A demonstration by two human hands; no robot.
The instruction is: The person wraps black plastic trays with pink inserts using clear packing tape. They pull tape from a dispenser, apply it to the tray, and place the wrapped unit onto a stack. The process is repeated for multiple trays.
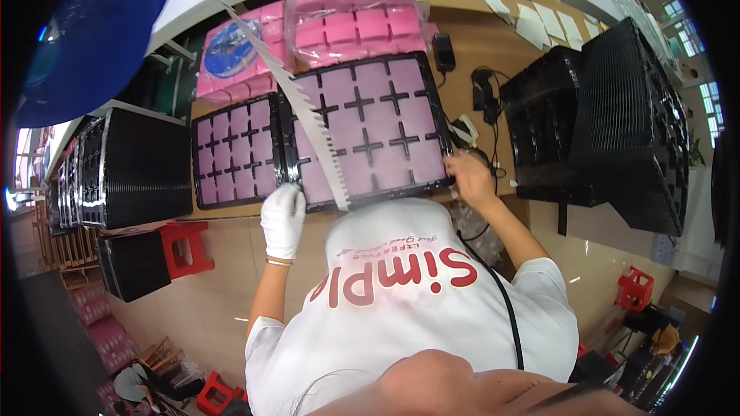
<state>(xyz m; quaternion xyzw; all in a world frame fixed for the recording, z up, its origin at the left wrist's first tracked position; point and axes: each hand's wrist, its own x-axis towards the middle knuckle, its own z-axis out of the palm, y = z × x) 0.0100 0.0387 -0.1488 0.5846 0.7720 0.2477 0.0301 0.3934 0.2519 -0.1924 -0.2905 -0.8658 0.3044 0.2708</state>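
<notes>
A large black tray (449,156) with pink pads (389,150) between black cross-shaped dividers lies on the bench in front of me. My left hand (282,221), in a white glove, is closed at the tray's near left corner; its fingertips are partly hidden. My right hand (470,177) is bare, its fingers closed on the tray's right edge near the front corner. Just left lies a second, similar black tray (198,177), its side against the large one. A long white strip with a toothed edge (312,123) slants across the large tray.
Wrapped pink foam blocks (354,23) and a blue roll (229,50) sit behind the trays. Tall stacks of black trays stand left (146,169) and right (632,123). A black adapter (444,52), cables and paper slips (532,27) lie on the bench (470,27). Red stools (187,250) stand below.
</notes>
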